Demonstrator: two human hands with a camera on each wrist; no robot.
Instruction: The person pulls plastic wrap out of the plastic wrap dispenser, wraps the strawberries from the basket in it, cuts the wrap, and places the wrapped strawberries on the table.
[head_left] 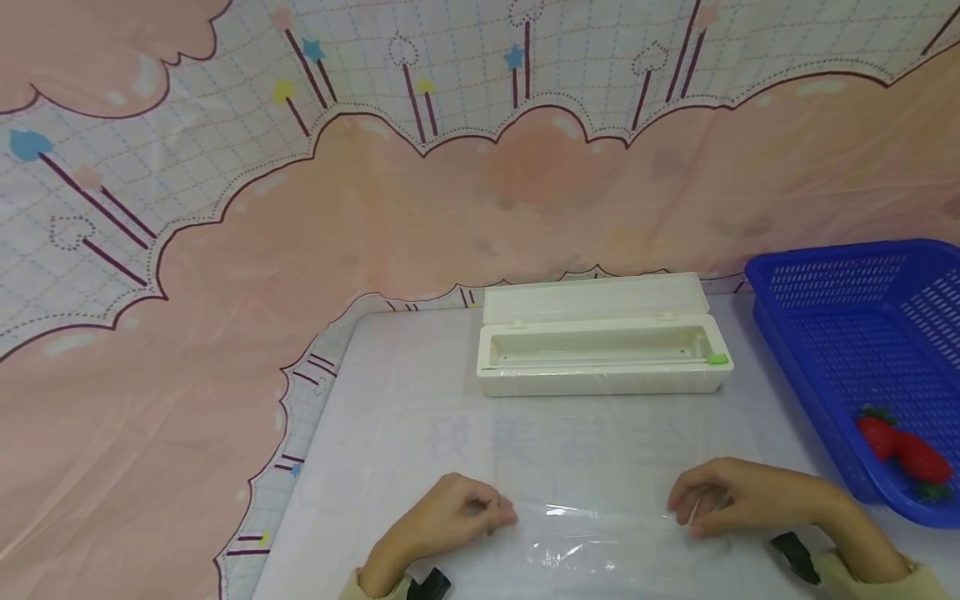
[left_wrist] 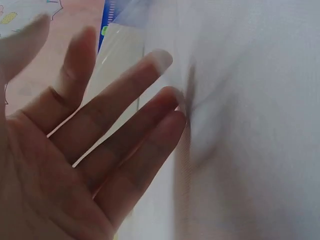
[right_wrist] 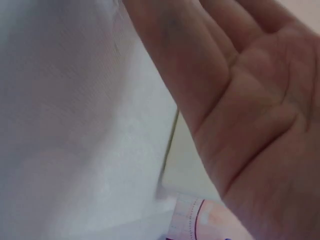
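A sheet of clear cling film (head_left: pixel 573 533) lies between the two hands low in the head view, glossy and creased. At its left end is my left hand (head_left: pixel 450 518). In the left wrist view its fingertips (left_wrist: pixel 162 60) touch the film, lightly bent and spread, with thumb and index tips apart. Around the film's right end, my right hand (head_left: pixel 750 498) pinches the edge between thumb and fingers; the right wrist view cuts off those fingertips. Beyond the hands stands a white cling film box (head_left: pixel 600 380), its lid raised and a green slider (head_left: pixel 717 360) at its right corner.
To the right, a blue plastic basket (head_left: pixel 813 392) holds strawberries (head_left: pixel 921 457). The white tabletop (head_left: pixel 382 417) ends at the left against a peach patterned cloth (head_left: pixel 187 400), which also rises behind the box. Dark wrist cameras (head_left: pixel 430 585) sit at the sleeves.
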